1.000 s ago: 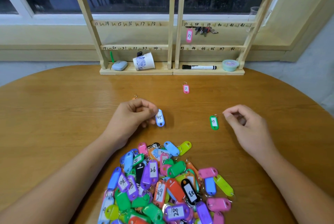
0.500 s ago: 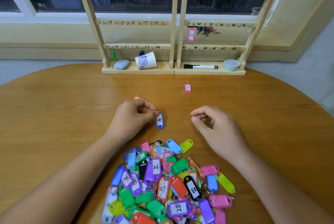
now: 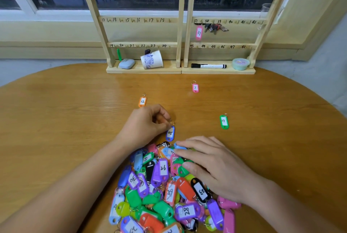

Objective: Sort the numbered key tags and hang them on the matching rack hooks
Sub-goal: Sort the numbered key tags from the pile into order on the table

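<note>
Key tags (image 3: 159, 195) are heaped in a multicoloured pile on the near part of the wooden table (image 3: 75, 120), between the two forearms. The right hand (image 3: 212, 167) is laid palm-down on the upper right part of the pile. Its fingers are nearly straight and spread over the tags, and nothing is seen to be gripped by it. The left hand (image 3: 144, 123) is positioned just beyond the pile's far edge, with fingers curled. The ring of the blue tag 45 (image 3: 170, 133) is pinched between thumb and forefinger, and the tag body lies on the table just beside the pile.

Three single tags are laid out further away:
- The orange tag 12 (image 3: 142, 101) lies just beyond the left hand.
- The pink tag 7 (image 3: 195, 87) lies nearer the rack (image 3: 179, 31).
- The green tag 29 (image 3: 224, 121) lies to the right, well apart from both hands.

On the rack, at the table's far edge, the pink tag 37 (image 3: 199, 33) is hung under the number 37, beside a bunch of keys (image 3: 215, 27).
</note>
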Demonstrator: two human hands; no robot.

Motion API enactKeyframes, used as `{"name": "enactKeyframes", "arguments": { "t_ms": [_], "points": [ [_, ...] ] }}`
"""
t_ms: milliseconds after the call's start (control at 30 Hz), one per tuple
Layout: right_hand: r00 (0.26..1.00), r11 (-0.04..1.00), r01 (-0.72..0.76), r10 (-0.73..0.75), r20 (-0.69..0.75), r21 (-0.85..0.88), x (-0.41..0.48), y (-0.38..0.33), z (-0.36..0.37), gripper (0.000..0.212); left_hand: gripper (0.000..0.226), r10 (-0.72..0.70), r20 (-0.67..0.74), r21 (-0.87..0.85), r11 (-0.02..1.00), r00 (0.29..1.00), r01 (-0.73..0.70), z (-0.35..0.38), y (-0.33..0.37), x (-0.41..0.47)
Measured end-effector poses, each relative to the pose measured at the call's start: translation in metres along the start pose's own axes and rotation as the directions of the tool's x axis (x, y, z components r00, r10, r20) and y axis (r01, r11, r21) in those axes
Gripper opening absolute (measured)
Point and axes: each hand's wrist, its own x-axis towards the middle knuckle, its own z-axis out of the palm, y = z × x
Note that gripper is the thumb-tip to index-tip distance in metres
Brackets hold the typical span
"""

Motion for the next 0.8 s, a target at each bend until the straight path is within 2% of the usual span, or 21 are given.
{"name": "enactKeyframes", "arguments": {
  "t_ms": [167,300,400,500,600,667,800],
  "points": [
    [1.000,0.999,-0.006,0.007,-0.024,0.039,-0.003,0.000,0.002,0.047,0.016,0.023,-0.013,0.038,0.999,1.000,-0.022,-0.002,-0.002,-0.004],
    [0.983,0.993,-0.024,0.045,-0.181,0.118,0.001,0.009,0.003,0.036,0.009,0.017,-0.059,0.020,1.000,0.998,-0.016,-0.007,-0.006,-0.005],
    [0.950,0.978,-0.115,0.160,-0.269,0.175,0.009,0.017,-0.005,0.030,0.008,0.026,-0.072,0.007,1.000,0.997,-0.025,-0.011,-0.010,-0.010],
    [0.955,0.970,-0.146,0.189,-0.230,0.192,0.021,0.019,-0.011,0.025,0.016,0.133,-0.042,0.076,0.989,0.990,-0.129,-0.007,-0.011,-0.013],
    [0.967,0.967,-0.195,0.217,-0.133,0.164,0.033,0.013,-0.013,0.045,0.026,0.183,0.027,0.123,0.975,0.983,-0.185,-0.002,-0.012,-0.013],
    [0.969,0.964,-0.227,0.237,-0.064,0.140,0.039,0.009,-0.012,0.051,0.030,0.203,0.079,0.137,0.968,0.976,-0.212,-0.001,-0.012,-0.013],
    [0.968,0.952,-0.228,0.244,-0.056,0.205,0.047,0.007,-0.007,0.025,0.027,0.223,0.124,0.150,0.959,0.967,-0.240,-0.006,-0.011,-0.015]
  ]
}}
